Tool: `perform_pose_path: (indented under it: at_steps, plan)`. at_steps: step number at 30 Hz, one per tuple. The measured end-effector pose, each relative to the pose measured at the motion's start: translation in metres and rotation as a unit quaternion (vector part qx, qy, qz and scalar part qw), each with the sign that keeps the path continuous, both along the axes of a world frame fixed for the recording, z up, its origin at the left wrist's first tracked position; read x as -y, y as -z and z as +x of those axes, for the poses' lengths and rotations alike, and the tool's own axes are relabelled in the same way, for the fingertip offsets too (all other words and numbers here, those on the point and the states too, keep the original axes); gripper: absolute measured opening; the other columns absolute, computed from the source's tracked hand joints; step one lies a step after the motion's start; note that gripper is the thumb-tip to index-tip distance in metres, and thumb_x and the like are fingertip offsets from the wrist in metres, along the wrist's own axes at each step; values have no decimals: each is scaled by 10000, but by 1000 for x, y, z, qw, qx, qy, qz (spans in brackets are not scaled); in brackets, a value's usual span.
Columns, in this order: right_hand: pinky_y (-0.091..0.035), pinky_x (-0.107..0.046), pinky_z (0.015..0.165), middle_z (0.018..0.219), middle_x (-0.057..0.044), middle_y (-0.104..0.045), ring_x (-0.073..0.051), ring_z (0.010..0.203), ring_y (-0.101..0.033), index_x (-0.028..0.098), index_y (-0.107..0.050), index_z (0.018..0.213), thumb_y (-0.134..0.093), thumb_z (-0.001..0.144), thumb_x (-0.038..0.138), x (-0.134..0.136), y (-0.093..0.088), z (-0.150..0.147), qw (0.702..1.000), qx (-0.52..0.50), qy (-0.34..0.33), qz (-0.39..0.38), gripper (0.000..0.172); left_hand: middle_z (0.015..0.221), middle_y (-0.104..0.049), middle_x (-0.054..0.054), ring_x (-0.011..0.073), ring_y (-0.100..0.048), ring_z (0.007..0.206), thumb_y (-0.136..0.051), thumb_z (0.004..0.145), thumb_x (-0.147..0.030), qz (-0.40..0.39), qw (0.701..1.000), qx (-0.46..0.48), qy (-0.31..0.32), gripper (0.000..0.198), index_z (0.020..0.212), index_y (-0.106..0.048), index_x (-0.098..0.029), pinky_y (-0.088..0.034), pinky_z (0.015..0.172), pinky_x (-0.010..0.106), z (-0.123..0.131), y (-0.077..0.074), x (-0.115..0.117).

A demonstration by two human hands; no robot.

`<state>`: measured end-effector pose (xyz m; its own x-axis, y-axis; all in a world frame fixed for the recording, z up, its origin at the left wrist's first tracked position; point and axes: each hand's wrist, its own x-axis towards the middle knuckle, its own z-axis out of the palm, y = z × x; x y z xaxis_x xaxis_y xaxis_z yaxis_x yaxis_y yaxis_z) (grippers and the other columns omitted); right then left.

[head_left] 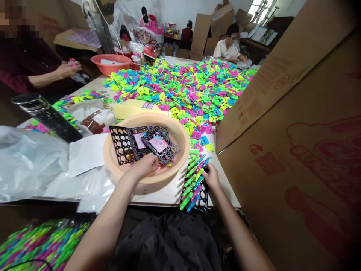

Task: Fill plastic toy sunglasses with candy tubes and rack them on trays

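Observation:
My left hand [144,165] reaches into a beige plastic basin [180,137], fingers curled down at the near edge of a black grid tray [160,146] that carries a pink label; what it grips is hidden. Two more black grid trays [122,145] lie in the basin. My right hand [211,177] pinches the top end of a black rack [197,190] lying on the table's near edge, with a row of green, pink and blue clips [194,178] fixed on it.
A big heap of coloured plastic clips [191,86] covers the table behind. Large cardboard boxes [296,124] wall the right side. Clear plastic bags [31,162] and a black tube [47,114] lie left. Another person's hands [67,69] work at far left; others sit behind.

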<state>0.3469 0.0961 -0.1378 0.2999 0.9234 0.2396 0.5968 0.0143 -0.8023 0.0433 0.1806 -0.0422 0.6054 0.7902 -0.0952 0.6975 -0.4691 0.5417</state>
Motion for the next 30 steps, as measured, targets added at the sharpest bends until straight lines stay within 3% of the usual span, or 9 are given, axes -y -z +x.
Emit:
perform_pose_path:
  at_steps: [6, 10, 12, 14, 17, 19, 24, 28, 30]
  plan:
    - [-430, -302, 639, 696, -19, -577, -182, 681, -525, 171, -571, 701, -594, 652, 310, 3, -11, -2, 999, -38, 2, 2, 149, 759, -522, 23, 169, -495, 725, -459, 688, -83, 17, 993, 114, -13, 99, 691, -508, -169, -393, 653, 271, -3, -5, 0]
    - [-455, -340, 741, 883, -63, -629, -193, 799, -569, 182, -590, 918, -555, 749, 356, 19, -55, 1, 995, -71, 45, 47, 245, 834, -526, 24, 148, -511, 755, -429, 820, -173, 33, 966, 243, -79, 70, 863, -485, -171, -423, 684, 266, -5, -36, 27]
    - [-427, -363, 853, 1051, -80, -606, -192, 943, -558, 209, -542, 1049, -516, 810, 361, 30, -90, -6, 988, -103, 61, 102, 285, 871, -525, 25, 134, -524, 767, -459, 847, -208, 5, 919, 380, -104, 75, 915, -473, -180, -436, 694, 256, 1, -51, 54]
    - [-407, -364, 905, 1124, -79, -594, -196, 1002, -552, 234, -537, 1101, -579, 792, 382, 41, -128, -27, 971, -186, -32, 145, 346, 887, -527, 25, 128, -537, 808, -517, 838, -209, -28, 860, 502, -93, 82, 908, -480, -190, -443, 717, 248, 15, -64, 83]
    - [-480, -361, 788, 1071, -81, -625, -214, 911, -592, 259, -535, 1152, -550, 753, 591, 59, -176, -81, 911, -316, -255, 70, 520, 856, -522, 12, 112, -544, 797, -558, 824, -190, -60, 780, 617, -83, 74, 846, -487, -195, -453, 707, 231, 41, -77, 120]
    - [-504, -318, 697, 908, -53, -657, -186, 796, -610, 263, -572, 1065, -591, 746, 562, 69, -193, -116, 883, -378, -277, 33, 438, 828, -515, 5, 104, -543, 760, -565, 824, -202, -83, 734, 664, -113, 89, 805, -478, -195, -458, 674, 221, 53, -82, 137]
    - [-440, -228, 500, 613, 23, -536, -104, 507, -485, 249, -569, 979, -615, 745, 530, 49, -195, -118, 902, -385, -177, 85, 369, 985, -516, 27, 142, -576, 808, -590, 792, -408, -159, 690, 693, -137, 249, 935, -481, -236, -485, 710, 278, 50, -83, 156]
    - [-453, -248, 600, 529, 59, -387, -96, 514, -447, 206, -559, 900, -433, 847, 529, -18, -165, -41, 947, -254, -8, 194, 350, 955, -534, 38, 146, -566, 795, -496, 837, -448, -160, 743, 621, -192, 250, 906, -546, -213, -461, 763, 289, 22, -63, 165]
    - [-452, -241, 564, 536, 65, -385, -91, 491, -433, 185, -547, 937, -354, 875, 514, -49, -141, -6, 984, -150, 69, 72, 387, 827, -550, 21, 140, -548, 734, -522, 824, -429, -176, 771, 569, -226, 234, 823, -563, -199, -451, 727, 272, 8, -47, 172]
